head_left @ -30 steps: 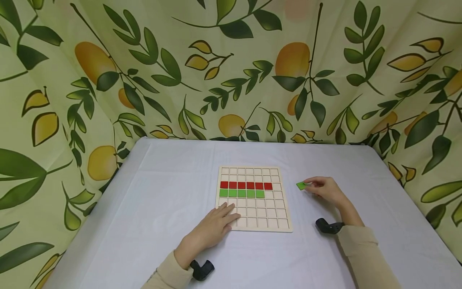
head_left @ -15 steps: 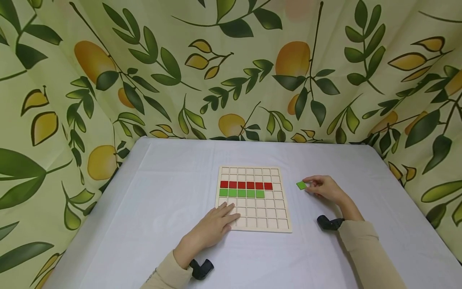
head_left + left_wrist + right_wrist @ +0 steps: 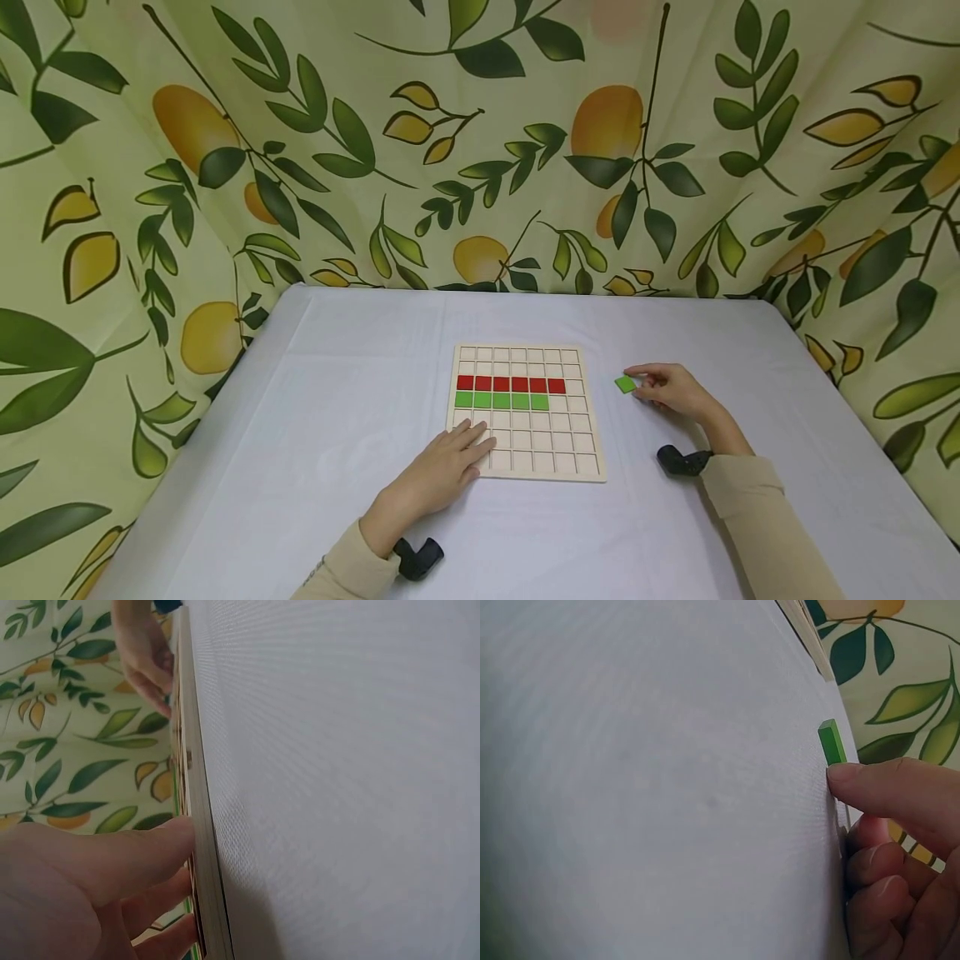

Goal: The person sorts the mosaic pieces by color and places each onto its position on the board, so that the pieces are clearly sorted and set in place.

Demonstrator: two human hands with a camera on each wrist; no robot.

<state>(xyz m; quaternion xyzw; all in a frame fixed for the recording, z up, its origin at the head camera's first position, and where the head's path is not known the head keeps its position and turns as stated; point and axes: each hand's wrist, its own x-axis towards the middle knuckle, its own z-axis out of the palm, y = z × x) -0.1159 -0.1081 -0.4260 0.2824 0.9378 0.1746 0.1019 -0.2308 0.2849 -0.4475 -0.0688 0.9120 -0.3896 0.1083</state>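
A pale wooden grid board lies flat on the white table, with a row of red square tiles above a row of green square tiles. On the board's lower left corner rests my left hand, fingers spread; the left wrist view has its thumb against the board's edge. Right of the board, my right hand pinches a loose green tile by its edges between thumb and forefinger. That green tile is low at the table surface in the right wrist view, partly behind the thumb.
White cloth covers the table. A leaf-and-fruit patterned curtain hangs behind it and at both sides. Black wrist-worn devices sit at both wrists.
My right fingers have shifted slightly on the loose green tile, uncovering more of it; the tile itself stays about in place. The left hand and board look unchanged.
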